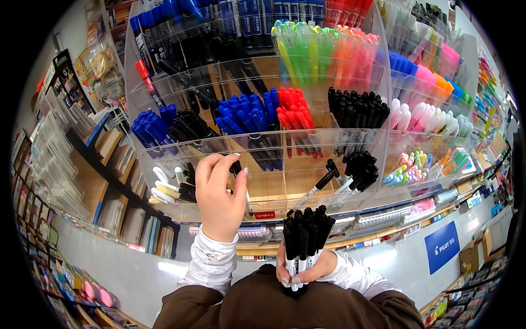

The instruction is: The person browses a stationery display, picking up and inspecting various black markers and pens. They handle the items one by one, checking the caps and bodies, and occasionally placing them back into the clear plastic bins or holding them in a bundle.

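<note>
At my chest, my right hand (314, 269) grips a bundle of black-capped markers with white barrels (306, 238), caps upward. My left hand (220, 197) reaches to the lowest tier of a clear acrylic pen rack (263, 196). Its thumb and index finger are apart, close around the cap of a leaning black-capped marker (235, 167); whether they touch it I cannot tell. Left of that hand lie white and cream-coloured pens (164, 187) and some black caps. In the same tier to the right, more black-capped markers (361, 170) stand clustered, with a couple leaning beside them.
Higher tiers hold blue-capped markers (246, 113), red-capped markers (295, 109), black-capped pens (357, 107) and green highlighters (306, 53). Clear dividers and front lips separate the compartments. Spiral notebooks (384, 220) lie below the rack. Shelves of books (119, 160) stand at left.
</note>
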Motion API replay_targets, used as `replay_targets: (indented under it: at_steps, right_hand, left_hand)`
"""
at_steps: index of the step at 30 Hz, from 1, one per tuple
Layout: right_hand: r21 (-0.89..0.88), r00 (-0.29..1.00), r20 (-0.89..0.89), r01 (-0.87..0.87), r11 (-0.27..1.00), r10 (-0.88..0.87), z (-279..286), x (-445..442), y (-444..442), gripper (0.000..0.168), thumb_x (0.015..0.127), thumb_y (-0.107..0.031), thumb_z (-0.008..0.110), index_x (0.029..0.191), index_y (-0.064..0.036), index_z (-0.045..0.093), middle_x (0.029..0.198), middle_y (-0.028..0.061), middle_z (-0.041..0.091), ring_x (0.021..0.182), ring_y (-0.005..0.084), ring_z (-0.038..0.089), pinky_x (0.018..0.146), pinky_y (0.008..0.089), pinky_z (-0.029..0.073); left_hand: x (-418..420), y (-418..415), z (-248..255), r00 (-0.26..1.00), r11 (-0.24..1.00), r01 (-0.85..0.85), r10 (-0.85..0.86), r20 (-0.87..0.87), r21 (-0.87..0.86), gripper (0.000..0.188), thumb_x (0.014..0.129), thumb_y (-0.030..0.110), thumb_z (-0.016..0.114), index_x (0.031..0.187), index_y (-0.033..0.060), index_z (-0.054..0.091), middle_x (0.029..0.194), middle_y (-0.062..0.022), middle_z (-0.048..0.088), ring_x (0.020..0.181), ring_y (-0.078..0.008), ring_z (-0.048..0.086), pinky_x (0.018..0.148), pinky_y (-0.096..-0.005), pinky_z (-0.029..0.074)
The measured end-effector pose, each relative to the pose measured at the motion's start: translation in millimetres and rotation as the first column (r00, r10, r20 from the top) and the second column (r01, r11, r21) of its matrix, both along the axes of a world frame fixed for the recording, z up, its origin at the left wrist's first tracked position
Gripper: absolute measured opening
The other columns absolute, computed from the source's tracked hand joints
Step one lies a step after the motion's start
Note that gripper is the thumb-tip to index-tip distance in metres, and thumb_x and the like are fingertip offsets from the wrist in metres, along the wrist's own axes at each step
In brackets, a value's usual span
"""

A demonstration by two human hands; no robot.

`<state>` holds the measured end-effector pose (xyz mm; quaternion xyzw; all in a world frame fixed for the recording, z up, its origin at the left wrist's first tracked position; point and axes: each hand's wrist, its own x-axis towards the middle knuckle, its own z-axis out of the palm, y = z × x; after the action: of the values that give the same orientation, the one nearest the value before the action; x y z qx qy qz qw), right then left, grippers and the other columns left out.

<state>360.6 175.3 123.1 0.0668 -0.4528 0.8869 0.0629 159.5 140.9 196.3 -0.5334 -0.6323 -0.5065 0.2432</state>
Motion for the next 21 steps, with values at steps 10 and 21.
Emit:
replay_targets:
  at_steps: [10,21]
  right_hand:
    - [0.002,0.989,0.12,0.085,0.996,-0.085,5.2,2.7,-1.4,0.039,0.069,0.001,0.065,0.104,-0.003,0.049,0.084,0.0094,0.059,0.079,0.0177,0.058,0.069,0.0303,0.048]
    - [0.068,0.991,0.106,0.079,0.995,-0.086,0.3,4.4,0.1,0.036,0.068,0.0,0.066,0.101,0.0,0.049,0.084,0.0082,0.059,0.078,0.0168,0.058,0.07,0.0297,0.047]
  left_hand:
    - [26.7,-36.3,12.8,0.641,0.568,0.767,-0.658,0.395,-0.298,0.026,0.07,0.006,0.071,0.095,0.0051,0.063,0.078,-0.0033,0.057,0.059,-0.0093,0.049,0.051,-0.0217,0.04]
    - [16.3,-39.6,17.8,0.579,0.715,0.684,-0.65,0.492,0.14,0.028,0.073,-0.002,0.065,0.1,-0.0011,0.057,0.089,-0.0075,0.058,0.069,-0.0093,0.056,0.062,-0.0205,0.046]
